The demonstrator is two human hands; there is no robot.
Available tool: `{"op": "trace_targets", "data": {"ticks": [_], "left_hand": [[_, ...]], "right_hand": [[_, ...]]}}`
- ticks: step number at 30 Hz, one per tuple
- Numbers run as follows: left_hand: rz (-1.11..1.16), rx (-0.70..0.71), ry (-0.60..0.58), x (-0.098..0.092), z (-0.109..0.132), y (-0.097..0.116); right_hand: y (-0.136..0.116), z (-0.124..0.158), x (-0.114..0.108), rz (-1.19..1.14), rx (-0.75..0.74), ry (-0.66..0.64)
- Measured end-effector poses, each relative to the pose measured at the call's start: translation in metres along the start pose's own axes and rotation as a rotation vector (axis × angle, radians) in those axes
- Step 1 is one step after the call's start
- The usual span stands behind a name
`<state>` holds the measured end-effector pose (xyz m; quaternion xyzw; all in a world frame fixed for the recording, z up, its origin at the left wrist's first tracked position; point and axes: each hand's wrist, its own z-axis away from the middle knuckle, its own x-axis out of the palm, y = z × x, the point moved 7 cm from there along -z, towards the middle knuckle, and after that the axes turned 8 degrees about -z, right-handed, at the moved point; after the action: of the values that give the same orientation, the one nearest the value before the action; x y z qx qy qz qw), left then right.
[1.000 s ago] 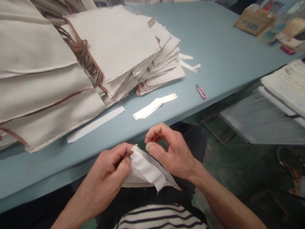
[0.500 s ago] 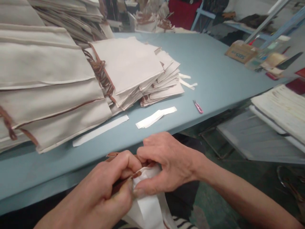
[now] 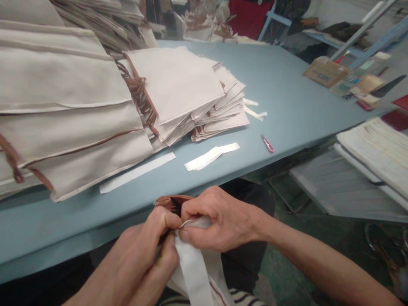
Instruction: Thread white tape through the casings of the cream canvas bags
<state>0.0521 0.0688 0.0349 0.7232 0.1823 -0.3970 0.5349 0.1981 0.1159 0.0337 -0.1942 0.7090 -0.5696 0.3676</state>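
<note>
Over my lap, just in front of the table edge, a cream fabric piece with brown trim (image 3: pixel 214 265) is bunched between both hands. My left hand (image 3: pixel 156 242) is closed, its thumb and fingers pinching the fabric's edge. Close against it, my right hand (image 3: pixel 219 219) grips the same edge, the thumb pressed toward the curled fingers. A white strip (image 3: pixel 193 272) hangs down from between the hands. Behind the fingers, a brown band (image 3: pixel 168 202) curves up from the piece. The exact spot under the fingertips is hidden.
On the blue-green table (image 3: pixel 287 89) lie stacked cream fabric pieces (image 3: pixel 175 80), larger folded pieces (image 3: pixel 63 89), loose white strips (image 3: pixel 212 157) and pink thread snips (image 3: pixel 267 143). A cardboard box (image 3: pixel 325 72) stands at the far right. More fabric (image 3: pixel 379 148) rests on a rack beside the table.
Both hands have shifted along the fabric and pinch closer together at its edge. The brown band shows more behind them. The view has moved slightly.
</note>
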Motion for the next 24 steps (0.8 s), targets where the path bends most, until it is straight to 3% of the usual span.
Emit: {"op": "trace_targets", "data": {"ticks": [2, 8, 12, 16, 21, 24], "left_hand": [[-0.004, 0.105, 0.006, 0.004, 0.002, 0.006], [-0.186, 0.305, 0.214, 0.006, -0.003, 0.022], [-0.197, 0.363, 0.214, 0.010, -0.008, 0.024], [-0.168, 0.510, 0.253, 0.013, -0.005, 0.022], [-0.125, 0.592, 0.388, 0.016, -0.007, 0.010], [-0.125, 0.585, 0.410, 0.020, -0.016, 0.007]], "right_hand": [[0.003, 0.000, 0.002, -0.150, 0.037, -0.005], [0.018, 0.002, 0.016, -0.603, 0.182, -0.013], [0.031, 0.010, 0.027, -0.777, 0.283, -0.008], [0.037, 0.020, 0.036, -0.987, 0.337, 0.021], [0.043, 0.016, 0.052, -1.225, 0.274, 0.227], [0.054, 0.015, 0.067, -1.329, 0.375, 0.329]]}}
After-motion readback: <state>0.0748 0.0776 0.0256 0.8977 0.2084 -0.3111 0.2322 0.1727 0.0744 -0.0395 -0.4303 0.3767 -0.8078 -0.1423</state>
